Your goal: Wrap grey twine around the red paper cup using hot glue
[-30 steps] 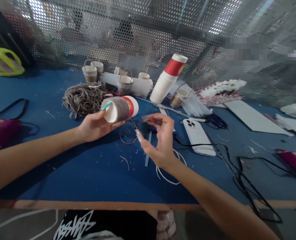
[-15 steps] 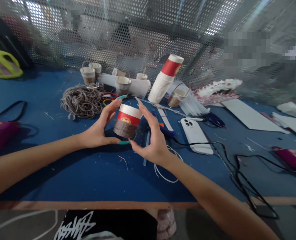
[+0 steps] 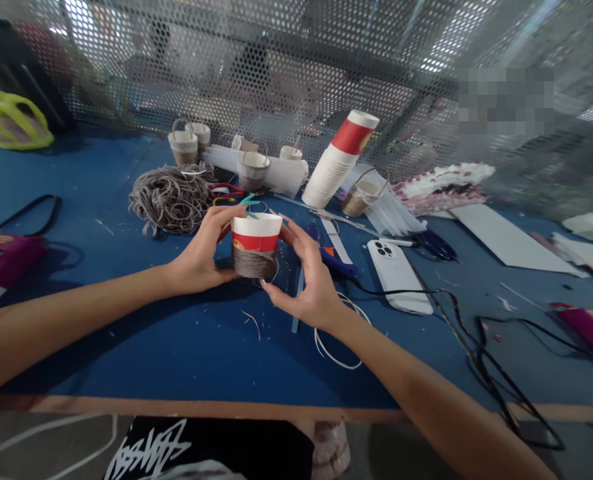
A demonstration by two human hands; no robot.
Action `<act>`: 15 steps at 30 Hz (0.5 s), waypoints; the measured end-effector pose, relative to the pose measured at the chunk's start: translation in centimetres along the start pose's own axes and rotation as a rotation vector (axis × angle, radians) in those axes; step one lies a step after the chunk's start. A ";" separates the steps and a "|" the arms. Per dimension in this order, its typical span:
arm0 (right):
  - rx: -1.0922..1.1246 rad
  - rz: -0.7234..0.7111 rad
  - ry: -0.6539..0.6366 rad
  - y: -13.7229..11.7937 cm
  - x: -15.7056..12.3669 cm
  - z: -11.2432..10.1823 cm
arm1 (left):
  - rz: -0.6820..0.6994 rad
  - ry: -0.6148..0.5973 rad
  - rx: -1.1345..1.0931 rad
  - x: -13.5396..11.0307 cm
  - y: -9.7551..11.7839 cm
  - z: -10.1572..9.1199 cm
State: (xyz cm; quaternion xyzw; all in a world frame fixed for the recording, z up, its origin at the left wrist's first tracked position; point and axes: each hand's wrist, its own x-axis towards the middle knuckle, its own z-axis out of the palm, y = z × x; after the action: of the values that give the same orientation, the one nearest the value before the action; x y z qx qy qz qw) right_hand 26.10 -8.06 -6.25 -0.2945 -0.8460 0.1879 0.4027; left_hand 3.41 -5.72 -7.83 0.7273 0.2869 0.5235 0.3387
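Between my hands is a paper cup [image 3: 257,227], white at the rim with a red band. Grey-brown cord [image 3: 255,263] is wound around its lower half. My left hand [image 3: 201,257] grips the cup's left side, the thumb low and the fingers near the rim, partly hidden behind it. On the other side, my right hand [image 3: 309,280] has its fingers by the upper right edge and its thumb under the base. The cup stands nearly upright just above the blue table [image 3: 176,353]. Beyond my left hand lies a tangled heap of the same cord [image 3: 171,200].
A leaning stack of paper cups [image 3: 329,170] stands behind, near small handled cups [image 3: 253,170]. To the right lie a blue glue gun [image 3: 339,263], a white phone [image 3: 399,277], a white cord loop [image 3: 346,363] and black cables [image 3: 456,320]. A perforated metal screen [image 3: 276,73] closes the back.
The cup has been turned in my hands, so its gold emblem has moved to the left edge. It now sits more upright than before, when it leaned.
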 end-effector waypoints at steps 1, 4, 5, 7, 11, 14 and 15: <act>-0.002 0.002 -0.008 0.0 0.0 0.0 | 0.012 0.007 0.025 0.1 0.1 0.0; -0.045 -0.007 -0.027 -0.2 0.0 0.2 | 0.003 0.028 0.062 0.2 0.5 0.2; -0.059 -0.010 -0.033 -0.4 0.0 0.3 | -0.002 0.042 0.058 0.1 0.5 0.2; -0.087 -0.026 -0.029 -0.9 0.0 0.5 | 0.009 0.091 0.063 0.1 0.2 0.2; -0.183 -0.161 0.054 -2.0 -0.6 0.3 | 0.155 0.238 0.166 0.4 -2.0 -0.1; -0.261 -0.291 0.087 -2.5 -0.8 -0.6 | 0.231 0.267 0.207 0.7 -3.8 -0.5; -0.274 -0.292 0.096 -2.5 -0.6 -1.2 | 0.243 0.270 0.210 0.8 -4.1 -0.6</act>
State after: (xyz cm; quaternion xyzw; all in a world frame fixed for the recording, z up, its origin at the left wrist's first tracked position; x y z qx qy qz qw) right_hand 26.45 -10.19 -4.51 -0.2295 -0.8771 -0.0038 0.4218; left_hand 2.80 -2.48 -10.49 0.7112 0.2930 0.6201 0.1540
